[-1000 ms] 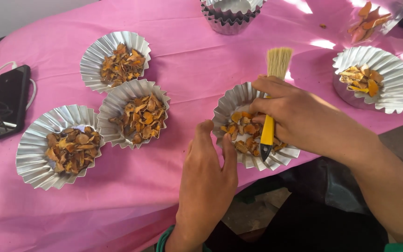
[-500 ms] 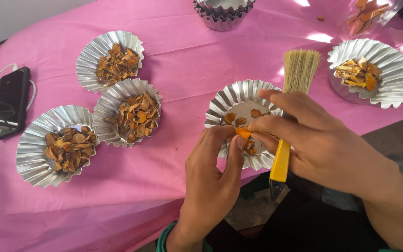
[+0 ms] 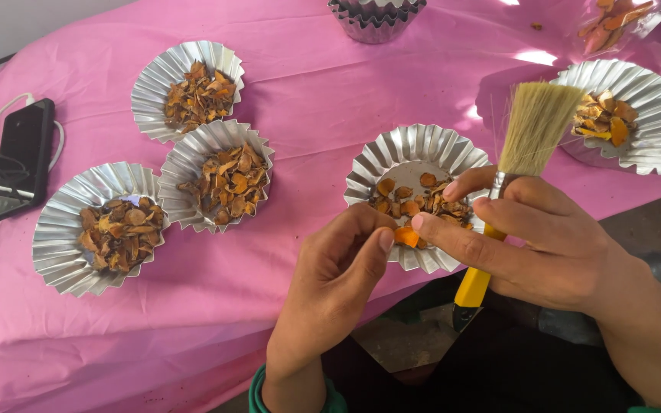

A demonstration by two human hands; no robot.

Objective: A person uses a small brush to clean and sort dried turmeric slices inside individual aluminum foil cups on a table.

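Lower centre of frame: my left hand has thumb and forefinger pinched narrow on a small orange dried slice, held just over the near rim of the fluted silver foil cup with few chips in it. My right hand meets it from the right, forefinger tip touching the same slice. That hand's grip is also wrapped round the yellow-handled brush with pale bristles, bristles pointing up toward the upper right of the frame.

What changed: a second ago the brush lay low across the cup with both hands over the chips. Half a second ago it had started tilting up. Now it stands nearly upright, clear of the cup, and one slice is out of the pile and between my fingertips. My read: one piece has been singled out; the brush is parked in the palm, not working.

Further out, left of centre: three full foil cups of brown-orange chips sit clustered, rims touching or nearly so, on the pink cloth-covered surface. They look unmoved.

Right edge: another foil cup with a small heap of orange pieces. Far left: black phone with white cable. Top centre: stack of empty foil cups.
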